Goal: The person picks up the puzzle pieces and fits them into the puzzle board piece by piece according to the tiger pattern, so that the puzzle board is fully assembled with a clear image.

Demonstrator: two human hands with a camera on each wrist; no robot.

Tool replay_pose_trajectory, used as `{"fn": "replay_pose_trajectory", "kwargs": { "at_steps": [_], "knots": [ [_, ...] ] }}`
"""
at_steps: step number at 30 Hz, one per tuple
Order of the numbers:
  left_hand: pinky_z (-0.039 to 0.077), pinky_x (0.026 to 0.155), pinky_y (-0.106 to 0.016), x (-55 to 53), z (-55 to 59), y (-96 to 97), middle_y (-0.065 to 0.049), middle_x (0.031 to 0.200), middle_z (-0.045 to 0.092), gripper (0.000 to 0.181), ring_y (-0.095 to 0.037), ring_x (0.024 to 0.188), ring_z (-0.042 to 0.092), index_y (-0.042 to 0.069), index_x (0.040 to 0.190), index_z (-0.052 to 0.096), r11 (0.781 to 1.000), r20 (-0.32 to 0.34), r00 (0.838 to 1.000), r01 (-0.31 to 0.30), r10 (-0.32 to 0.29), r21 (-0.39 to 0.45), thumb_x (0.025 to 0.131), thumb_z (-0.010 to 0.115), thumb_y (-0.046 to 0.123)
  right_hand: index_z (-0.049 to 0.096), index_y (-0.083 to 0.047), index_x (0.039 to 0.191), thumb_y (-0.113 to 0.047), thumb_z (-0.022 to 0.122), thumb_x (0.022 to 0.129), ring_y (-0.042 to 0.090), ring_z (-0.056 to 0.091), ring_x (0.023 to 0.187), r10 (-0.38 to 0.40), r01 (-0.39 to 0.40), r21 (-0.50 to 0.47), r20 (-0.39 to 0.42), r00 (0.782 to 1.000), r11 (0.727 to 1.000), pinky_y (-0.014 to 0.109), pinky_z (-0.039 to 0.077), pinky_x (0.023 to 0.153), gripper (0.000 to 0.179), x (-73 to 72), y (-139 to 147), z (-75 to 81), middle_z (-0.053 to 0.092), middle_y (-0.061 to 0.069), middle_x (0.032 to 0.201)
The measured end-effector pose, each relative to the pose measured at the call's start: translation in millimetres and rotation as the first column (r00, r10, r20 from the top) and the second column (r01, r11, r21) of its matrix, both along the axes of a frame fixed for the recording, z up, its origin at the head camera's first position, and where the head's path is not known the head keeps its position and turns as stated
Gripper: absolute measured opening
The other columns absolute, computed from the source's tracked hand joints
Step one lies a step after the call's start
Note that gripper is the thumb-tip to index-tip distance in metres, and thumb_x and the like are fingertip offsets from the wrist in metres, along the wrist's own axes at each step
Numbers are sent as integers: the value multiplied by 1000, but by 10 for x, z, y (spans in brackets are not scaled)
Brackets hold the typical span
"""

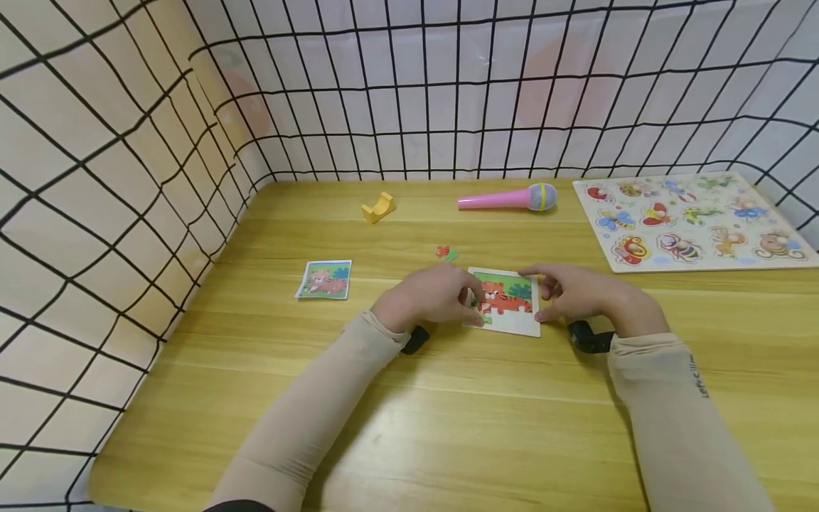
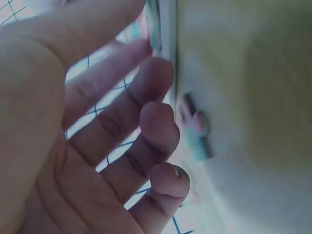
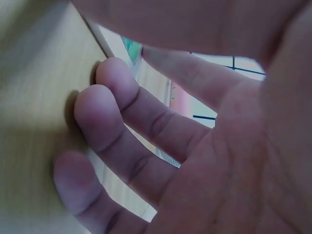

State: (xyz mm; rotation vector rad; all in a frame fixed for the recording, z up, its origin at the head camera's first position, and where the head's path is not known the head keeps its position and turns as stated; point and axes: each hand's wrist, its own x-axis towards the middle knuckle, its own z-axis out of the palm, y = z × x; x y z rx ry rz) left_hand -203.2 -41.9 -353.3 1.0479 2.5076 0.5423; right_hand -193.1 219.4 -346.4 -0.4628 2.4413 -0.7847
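A small tiger jigsaw puzzle [image 1: 505, 304] in a white-bordered tray lies on the wooden table, with white gaps along its lower part. My left hand [image 1: 430, 295] holds its left side, index finger and thumb over the border. On the opposite side my right hand [image 1: 576, 290] grips the tray, index finger at the top corner and thumb lower on the edge. The remaining fingers of both hands are bent near the tabletop, as the wrist views show. Just beyond the left hand lies a loose red-and-green puzzle piece [image 1: 446, 252], blurred in the left wrist view.
A tiger picture card [image 1: 328, 279] lies to the left. Farther back are a yellow arch-shaped block [image 1: 379, 208] and a pink toy microphone [image 1: 502, 199]. An insect puzzle board [image 1: 697, 220] occupies the back right. Black wire mesh [image 1: 422, 89] borders the table's back and sides.
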Motion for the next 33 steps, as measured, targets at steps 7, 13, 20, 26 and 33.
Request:
{"fn": "replay_pose_trajectory", "kwargs": {
  "at_steps": [7, 13, 20, 26, 33],
  "knots": [
    [42, 62, -25, -12, -12, 3, 1, 80, 61, 31, -10, 66, 50, 14, 114, 72, 999, 33, 999, -38, 37, 18, 90, 79, 31, 37, 2, 151, -27, 85, 83, 22, 44, 79, 52, -52, -12, -36, 998, 999, 36, 39, 69, 88, 10, 14, -26, 47, 9, 94],
    [42, 63, -25, -3, -28, -7, 1, 81, 63, 23, -12, 68, 52, 15, 109, 74, 992, 63, 992, -115, 112, 45, 89, 80, 26, 32, 2, 153, -34, 91, 74, 23, 42, 82, 48, -48, -19, -15, 999, 999, 37, 37, 70, 105, 19, -28, -44, 43, 10, 93],
    [43, 62, -26, -77, -37, -70, 0, 84, 64, 24, -13, 70, 53, 15, 113, 75, 971, 92, 977, -202, 191, 125, 91, 78, 24, 32, 2, 153, -31, 92, 74, 24, 42, 81, 20, -20, -4, -22, 1000, 1000, 36, 37, 70, 105, 14, -44, -41, 43, 11, 94],
    [46, 82, -32, -212, 8, -338, -6, 106, 61, 54, -19, 93, 55, 9, 127, 65, 934, 67, 945, -327, 321, 141, 81, 87, 25, 31, 2, 153, -29, 93, 73, 25, 42, 84, 17, -17, -7, -21, 1000, 1000, 37, 37, 72, 106, 21, -53, -53, 43, 11, 95],
    [44, 98, -33, -268, -14, -435, -4, 121, 64, 55, -17, 112, 56, 11, 126, 69, 958, 116, 959, -268, 257, 98, 78, 90, 29, 31, 1, 154, -31, 93, 72, 26, 42, 87, 13, -13, -1, -22, 1000, 1000, 38, 36, 73, 107, 11, -52, -47, 43, 11, 96]
  ]
}}
